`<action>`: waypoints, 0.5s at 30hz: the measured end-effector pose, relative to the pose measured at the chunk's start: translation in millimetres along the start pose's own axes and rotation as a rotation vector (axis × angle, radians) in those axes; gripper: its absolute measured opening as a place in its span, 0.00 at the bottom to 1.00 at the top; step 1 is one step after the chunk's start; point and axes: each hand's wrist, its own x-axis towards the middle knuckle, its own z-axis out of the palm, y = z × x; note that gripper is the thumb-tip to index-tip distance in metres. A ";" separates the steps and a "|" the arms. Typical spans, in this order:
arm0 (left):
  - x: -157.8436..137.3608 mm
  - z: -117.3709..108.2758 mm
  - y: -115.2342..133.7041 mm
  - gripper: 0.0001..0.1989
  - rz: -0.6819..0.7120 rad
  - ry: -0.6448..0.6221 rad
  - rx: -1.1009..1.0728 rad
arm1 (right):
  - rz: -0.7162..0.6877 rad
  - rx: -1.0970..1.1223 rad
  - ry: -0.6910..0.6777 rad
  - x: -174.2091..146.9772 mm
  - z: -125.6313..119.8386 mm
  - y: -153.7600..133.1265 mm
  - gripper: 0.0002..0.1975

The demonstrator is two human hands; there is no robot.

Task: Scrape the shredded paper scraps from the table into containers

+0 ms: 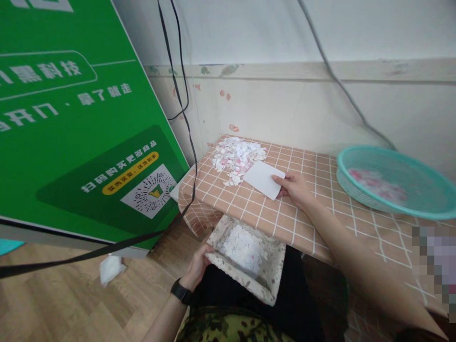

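Note:
My right hand [294, 189] pinches the edge of a flat white card [264, 179] just above the checked tablecloth. The card's far edge meets a heap of torn paper scraps [239, 154], mostly white with some pink. Down at the table's front edge, my left hand [196, 267] grips the left rim of a patterned tray [245, 283], which is tilted over my lap. More white paper scraps [244, 249] lie inside that tray. A dark watch band circles my left wrist.
On the right of the table [302, 223] stands a turquoise mesh basket [392, 183] holding pink and white bits. A large green sign panel [78, 118] fills the left side. Dark straps hang beside it, and a crumpled white bag [111, 269] lies on the wooden floor.

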 end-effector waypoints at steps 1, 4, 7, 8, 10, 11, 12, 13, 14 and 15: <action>-0.6 1.8 -1.8 0.15 0.026 -0.013 0.024 | -0.017 0.007 0.017 0.0 -0.5 -1.0 0.19; -3.1 7.5 -4.6 0.24 0.126 -0.064 0.122 | -0.077 0.019 0.007 -0.8 3.0 -0.9 0.20; -4.6 10.4 -4.4 0.25 0.147 -0.083 0.182 | -0.120 -0.028 -0.048 -1.7 10.8 4.9 0.21; -4.7 10.4 -4.0 0.25 0.141 -0.087 0.189 | -0.130 -0.046 -0.057 -1.5 12.8 7.4 0.21; -4.6 9.4 -2.9 0.25 0.134 -0.100 0.195 | -0.132 -0.077 -0.062 -0.6 14.4 11.6 0.21; -4.5 8.6 -2.3 0.26 0.132 -0.108 0.197 | -0.124 -0.091 -0.063 0.2 14.0 12.9 0.21; -4.3 7.9 -1.7 0.26 0.132 -0.113 0.200 | -0.114 -0.103 -0.064 1.0 13.0 13.5 0.20; -4.1 7.2 -1.2 0.26 0.130 -0.117 0.203 | -0.106 -0.112 -0.062 1.8 11.9 13.5 0.20; -3.9 6.5 -1.0 0.26 0.128 -0.118 0.206 | -0.102 -0.113 -0.058 2.5 11.0 13.1 0.20; -3.5 5.9 -0.9 0.26 0.126 -0.117 0.209 | -0.101 -0.104 -0.055 3.2 10.6 12.3 0.19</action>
